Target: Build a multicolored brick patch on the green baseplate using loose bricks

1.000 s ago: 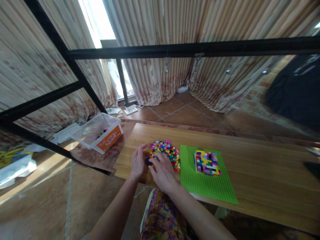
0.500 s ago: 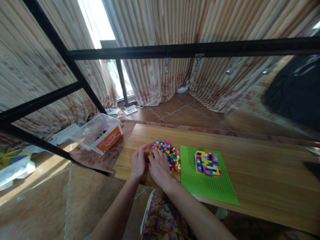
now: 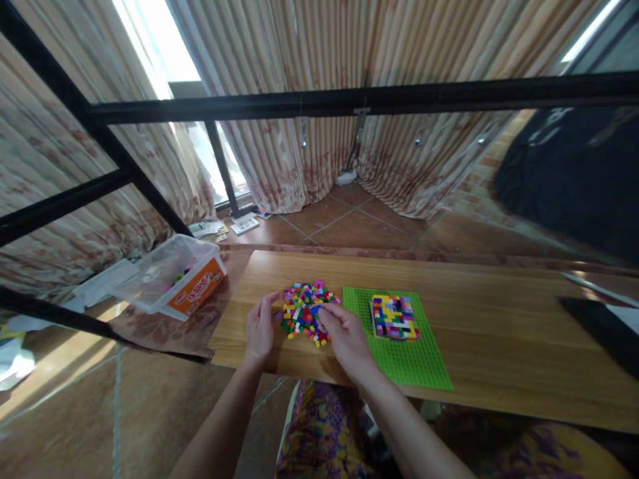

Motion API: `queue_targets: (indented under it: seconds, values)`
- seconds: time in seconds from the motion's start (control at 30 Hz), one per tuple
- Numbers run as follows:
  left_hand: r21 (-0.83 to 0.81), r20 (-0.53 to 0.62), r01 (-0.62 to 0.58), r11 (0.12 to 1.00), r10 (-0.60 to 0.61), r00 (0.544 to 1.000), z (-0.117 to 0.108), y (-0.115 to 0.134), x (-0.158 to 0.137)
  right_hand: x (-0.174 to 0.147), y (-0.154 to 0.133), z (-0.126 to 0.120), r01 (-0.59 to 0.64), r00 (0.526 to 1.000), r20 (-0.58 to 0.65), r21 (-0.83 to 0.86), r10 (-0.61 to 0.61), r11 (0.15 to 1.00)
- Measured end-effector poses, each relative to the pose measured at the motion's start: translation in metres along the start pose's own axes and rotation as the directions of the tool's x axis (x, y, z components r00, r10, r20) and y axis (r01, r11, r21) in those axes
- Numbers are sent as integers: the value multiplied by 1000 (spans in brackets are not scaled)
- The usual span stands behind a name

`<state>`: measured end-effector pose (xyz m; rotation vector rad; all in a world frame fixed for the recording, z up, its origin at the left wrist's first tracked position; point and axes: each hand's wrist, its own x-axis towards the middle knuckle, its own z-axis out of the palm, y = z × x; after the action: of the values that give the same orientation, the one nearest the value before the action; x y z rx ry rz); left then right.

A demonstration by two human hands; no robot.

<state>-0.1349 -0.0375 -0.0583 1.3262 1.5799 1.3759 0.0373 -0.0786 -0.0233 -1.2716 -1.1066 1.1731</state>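
Note:
Small colourful toy bricks [image 3: 299, 316] lie in a loose pile on the wooden table. At the pile's right side my right hand [image 3: 344, 336] is closed, thumb and fingertips pinching a blue toy brick [image 3: 315, 310]. My left hand [image 3: 260, 327] rests at the pile's left edge, holding nothing that I can see; its thumb stands apart from its loosely bent fingers. To the right of the pile lies a green studded baseplate [image 3: 419, 369]. On it sits a low, roughly square block of many-coloured bricks [image 3: 397, 318], which neither hand touches.
A clear plastic box [image 3: 164, 293] with an orange label and a few pieces inside stands left of the table [image 3: 489, 319]. A dark flat object [image 3: 599, 326] lies at the table's right end. Black metal bars [image 3: 249, 105] cross in front of the curtains.
My right hand has moved right, away from my left hand, and a blue brick now shows at its fingertips. More of the pile is uncovered. The camera view has turned right.

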Motion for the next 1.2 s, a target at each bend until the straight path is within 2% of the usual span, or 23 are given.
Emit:
queue_targets:
  seconds: [0.07,0.17,0.43,0.6,0.7,0.8,0.9,1.0,1.1,1.2]
  values:
    - [1,4,13,1000,-13,1000,0,4,-1,-3,-5,-7,-82,996,-29,137,87,987]
    - [-4,14,32,999,-32,999,1,7,-2,-6,-12,-11,-92,993,-49,224,106,970]
    - [-15,14,26,1000,-26,1000,1,-1,0,-15,-18,-15,-68,996,-34,278,81,958]
    - [3,23,14,1000,-14,1000,1,-4,1,-18,-18,-21,-90,991,-59,372,120,924]
    - [12,27,12,1000,-13,1000,0,-2,2,-21,-22,-30,-75,988,-88,428,124,900]
    - [6,33,18,1000,-18,999,0,1,1,-24,-27,-50,-61,980,-147,433,138,899]
    - [-5,35,49,999,-49,998,0,3,1,-23,-26,-83,-33,953,-267,382,145,924]
    - [19,27,53,998,-54,998,1,5,1,-18,-19,-124,3,894,-434,259,114,966]
    - [46,23,42,998,-43,999,1,6,2,-10,-10,-160,-44,850,-527,-28,23,999]
    - [106,19,14,994,-17,1000,-1,2,4,-3,-6,-178,-88,867,-488,-345,-98,935]
